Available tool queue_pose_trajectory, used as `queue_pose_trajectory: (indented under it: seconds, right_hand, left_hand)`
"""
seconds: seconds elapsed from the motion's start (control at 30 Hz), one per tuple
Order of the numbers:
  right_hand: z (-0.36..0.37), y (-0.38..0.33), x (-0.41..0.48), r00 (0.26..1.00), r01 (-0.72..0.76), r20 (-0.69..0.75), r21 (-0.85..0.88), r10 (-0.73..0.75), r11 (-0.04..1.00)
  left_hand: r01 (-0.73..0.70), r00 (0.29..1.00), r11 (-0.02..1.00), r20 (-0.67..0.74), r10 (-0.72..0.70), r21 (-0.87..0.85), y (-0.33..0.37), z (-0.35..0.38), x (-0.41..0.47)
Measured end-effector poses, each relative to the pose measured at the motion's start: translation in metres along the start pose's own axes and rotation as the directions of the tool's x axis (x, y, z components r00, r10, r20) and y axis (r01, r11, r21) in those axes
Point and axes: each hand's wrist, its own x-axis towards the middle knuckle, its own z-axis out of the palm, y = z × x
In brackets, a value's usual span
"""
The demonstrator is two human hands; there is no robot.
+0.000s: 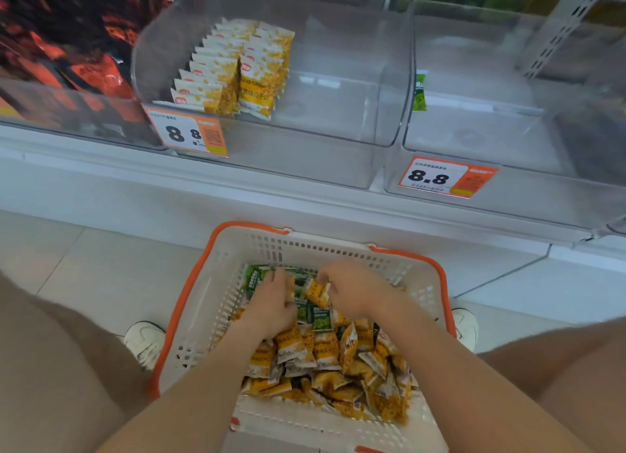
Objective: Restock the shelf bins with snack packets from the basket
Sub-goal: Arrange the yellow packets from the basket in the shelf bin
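A white basket with an orange rim [189, 293] stands on the floor between my feet, filled with several yellow snack packets [325, 351] and some green ones [318, 319]. Both my hands are down inside it. My left hand [272, 303] curls over packets at the far left of the pile. My right hand [355, 291] pinches a yellow packet [316, 291]. Above, a clear shelf bin [338, 80] holds two neat rows of yellow packets [237, 76] at its left side.
A second clear bin [508, 97] on the right holds a single green packet [420, 92]. A bin of red and black bags [67, 63] sits at the left. Price tags reading 8.8 [189, 134] hang on the bin fronts. White shoes [145, 341] flank the basket.
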Motion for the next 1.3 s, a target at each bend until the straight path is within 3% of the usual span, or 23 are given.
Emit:
queue_pose_trajectory:
  seconds: [0.1, 0.2, 0.27, 0.4, 0.5, 0.6, 0.7, 0.77, 0.83, 0.93, 0.97, 1.13, 1.3]
  right_hand:
    - [-0.011, -0.011, -0.005, 0.977, 0.008, -0.215, -0.024, -0.013, 1.0]
    - [-0.017, -0.016, -0.01, 0.941, 0.113, -0.324, 0.043, -0.094, 0.993]
    - [-0.019, -0.021, -0.016, 0.917, 0.259, -0.336, 0.091, -0.215, 0.962]
    - [-0.024, -0.04, -0.023, 0.843, 0.373, -0.476, 0.18, -0.251, 0.91]
    - [-0.031, -0.05, -0.026, 0.795, 0.421, -0.559, 0.231, -0.235, 0.877]
    - [-0.043, -0.055, -0.032, 0.808, 0.392, -0.567, 0.313, -0.161, 0.865]
    - [-0.055, -0.055, -0.036, 0.807, 0.333, -0.588, 0.367, -0.061, 0.869]
    - [-0.062, -0.053, -0.036, 0.836, 0.289, -0.548, 0.474, 0.022, 0.831]
    - [-0.068, -0.054, -0.038, 0.871, 0.294, -0.489, 0.591, 0.044, 0.751]
    - [-0.073, -0.067, -0.048, 0.891, 0.338, -0.432, 0.836, 0.138, 0.432]
    - [-0.074, -0.069, -0.051, 0.89, 0.346, -0.427, 0.861, 0.16, 0.373]
    - [-0.075, -0.075, -0.051, 0.869, 0.392, -0.47, 0.846, 0.156, 0.363]
    - [-0.085, -0.089, -0.051, 0.768, 0.518, -0.626, 0.73, 0.132, 0.446]
  left_hand:
    - [0.103, 0.992, 0.912, -0.021, -0.121, -0.398, 0.019, -0.035, -0.007]
    - [0.168, 0.983, 0.663, 0.071, -0.171, -0.729, 0.043, -0.075, -0.016]
    - [0.17, 0.984, 0.529, 0.117, -0.133, -0.831, 0.054, -0.097, -0.024]
    - [0.155, 0.988, 0.463, 0.147, -0.053, -0.873, 0.065, -0.126, -0.038]
    - [0.146, 0.988, 0.544, 0.095, -0.121, -0.826, 0.065, -0.138, -0.046]
    - [0.093, 0.987, 0.615, -0.008, -0.161, -0.783, 0.07, -0.15, -0.056]
    - [-0.076, 0.994, 0.774, -0.106, 0.012, -0.628, 0.071, -0.164, -0.066]
    - [-0.155, 0.988, 0.792, -0.07, 0.14, -0.591, 0.073, -0.17, -0.071]
    - [-0.194, 0.98, 0.77, -0.077, 0.186, -0.608, 0.073, -0.172, -0.071]
    - [-0.169, 0.985, 0.612, -0.119, 0.122, -0.773, 0.078, -0.172, -0.07]
    - [-0.159, 0.987, 0.55, -0.128, 0.095, -0.82, 0.08, -0.173, -0.07]
    - [-0.123, 0.992, 0.352, -0.107, 0.065, -0.928, 0.087, -0.177, -0.071]
    - [-0.254, 0.967, 0.393, -0.245, 0.074, -0.884, 0.096, -0.19, -0.071]
